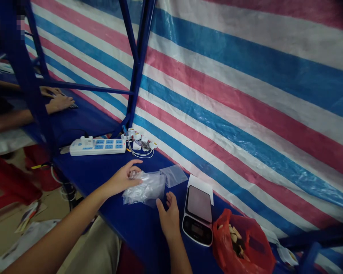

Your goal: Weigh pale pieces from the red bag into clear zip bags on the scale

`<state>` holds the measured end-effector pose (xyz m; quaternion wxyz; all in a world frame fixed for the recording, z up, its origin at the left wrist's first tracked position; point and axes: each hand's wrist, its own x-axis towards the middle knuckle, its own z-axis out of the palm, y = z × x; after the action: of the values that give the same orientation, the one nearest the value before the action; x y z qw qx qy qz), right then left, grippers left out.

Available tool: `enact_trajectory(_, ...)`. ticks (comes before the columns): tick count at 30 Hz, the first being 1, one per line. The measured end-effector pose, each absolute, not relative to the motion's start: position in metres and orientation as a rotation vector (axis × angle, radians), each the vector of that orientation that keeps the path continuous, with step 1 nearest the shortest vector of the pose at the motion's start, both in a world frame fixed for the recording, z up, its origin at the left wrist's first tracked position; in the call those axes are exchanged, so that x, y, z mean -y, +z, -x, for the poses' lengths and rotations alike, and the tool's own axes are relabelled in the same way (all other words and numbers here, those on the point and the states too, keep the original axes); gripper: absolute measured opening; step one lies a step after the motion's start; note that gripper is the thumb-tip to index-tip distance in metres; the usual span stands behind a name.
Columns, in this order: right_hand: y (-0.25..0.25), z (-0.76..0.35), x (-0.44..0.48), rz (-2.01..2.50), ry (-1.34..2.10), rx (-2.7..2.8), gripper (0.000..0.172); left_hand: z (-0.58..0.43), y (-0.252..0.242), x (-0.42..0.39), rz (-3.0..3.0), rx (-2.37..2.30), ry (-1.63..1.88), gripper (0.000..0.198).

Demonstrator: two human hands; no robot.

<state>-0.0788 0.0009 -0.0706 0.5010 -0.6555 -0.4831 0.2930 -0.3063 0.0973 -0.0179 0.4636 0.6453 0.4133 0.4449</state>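
1. Tarpaulin (246, 114) striped in pink, white and blue is hung along the far side of the bench, and it is crossed by a blue steel frame (138, 57).
2. Blue bench top (137, 236) is run along the foot of the tarpaulin. A white power strip (97, 147) with blue switches has been placed on it, with small white plug adapters (138, 139) and thin cables just beside it.
3. Digital kitchen scale (197, 217) is set on the bench, with a white paper slip (200, 186) at its far edge. A red plastic bag (242, 243) of pale broken pieces is placed just beside it.
4. Crumpled clear plastic bag (144, 188) is lying on the bench, with a flat clear bag (173, 176) touching or nearly touching it. It is judged to be very light, soft and slippery, so it would best be pinched at its gathered end.
5. Left hand (121, 179) is half closed over that gathered end, and a small object seems to be held through the plastic. Right hand (169, 219) is held open, fingers spread, between the crumpled bag and the scale; no contact with either can be made out.
6. Another person's hands (58, 101) are seen beyond the frame at upper left, over a small dark item; what is held there cannot be told.
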Motion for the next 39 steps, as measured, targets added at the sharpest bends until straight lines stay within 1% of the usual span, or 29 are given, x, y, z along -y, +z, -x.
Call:
enact_trajectory(2,-0.070,0.081,-0.007,1.400,0.883,1.055,0.076,0.315,-0.017,-0.087,-1.545,-0.917,1.108,0.079)
enact_trajectory(3,-0.069,0.082,-0.009,1.315,0.962,1.022,0.077,0.318,-0.016,-0.083,-1.524,-0.883,1.101,0.080)
enact_trajectory(4,-0.066,0.084,-0.010,1.253,1.041,1.004,0.073,0.319,-0.016,-0.079,-1.506,-0.856,1.090,0.082)
enact_trajectory(6,-0.058,0.086,-0.009,1.194,1.181,1.002,0.058,0.316,-0.013,-0.072,-1.479,-0.832,1.075,0.085)
enact_trajectory(8,-0.049,0.085,-0.006,1.191,1.216,1.015,0.043,0.309,-0.008,-0.068,-1.456,-0.844,1.089,0.086)
enact_trajectory(10,-0.041,0.079,-0.005,1.195,1.110,1.036,0.037,0.300,-0.004,-0.066,-1.442,-0.853,1.126,0.087)
enact_trajectory(12,-0.035,0.073,-0.006,1.206,0.953,1.086,0.037,0.292,-0.004,-0.068,-1.455,-0.831,1.172,0.089)
enact_trajectory(14,-0.036,0.067,-0.009,1.231,0.836,1.139,0.038,0.285,-0.013,-0.073,-1.493,-0.796,1.173,0.091)
enact_trajectory(17,-0.046,0.065,-0.013,1.272,0.776,1.196,0.042,0.277,-0.034,-0.081,-1.510,-0.772,1.086,0.092)
enact_trajectory(20,-0.059,0.071,-0.014,1.275,0.774,1.219,0.045,0.274,-0.048,-0.082,-1.535,-0.776,1.032,0.084)
enact_trajectory(25,-0.070,0.077,-0.012,1.352,0.723,1.209,0.050,0.276,-0.047,-0.076,-1.622,-0.855,1.082,0.065)
enact_trajectory(29,-0.068,0.078,-0.012,1.345,0.754,1.236,0.033,0.275,-0.045,-0.074,-1.633,-0.915,1.089,0.055)
enact_trajectory(32,-0.066,0.078,-0.014,1.301,0.744,1.235,0.030,0.269,-0.042,-0.073,-1.645,-0.919,1.130,0.048)
enact_trajectory(34,-0.066,0.076,-0.015,1.302,0.678,1.224,0.033,0.267,-0.040,-0.073,-1.637,-0.912,1.179,0.048)
enact_trajectory(36,-0.068,0.075,-0.016,1.307,0.624,1.225,0.036,0.267,-0.040,-0.074,-1.634,-0.894,1.183,0.053)
enact_trajectory(39,-0.072,0.074,-0.017,1.280,0.653,1.231,0.039,0.267,-0.045,-0.074,-1.632,-0.885,1.162,0.060)
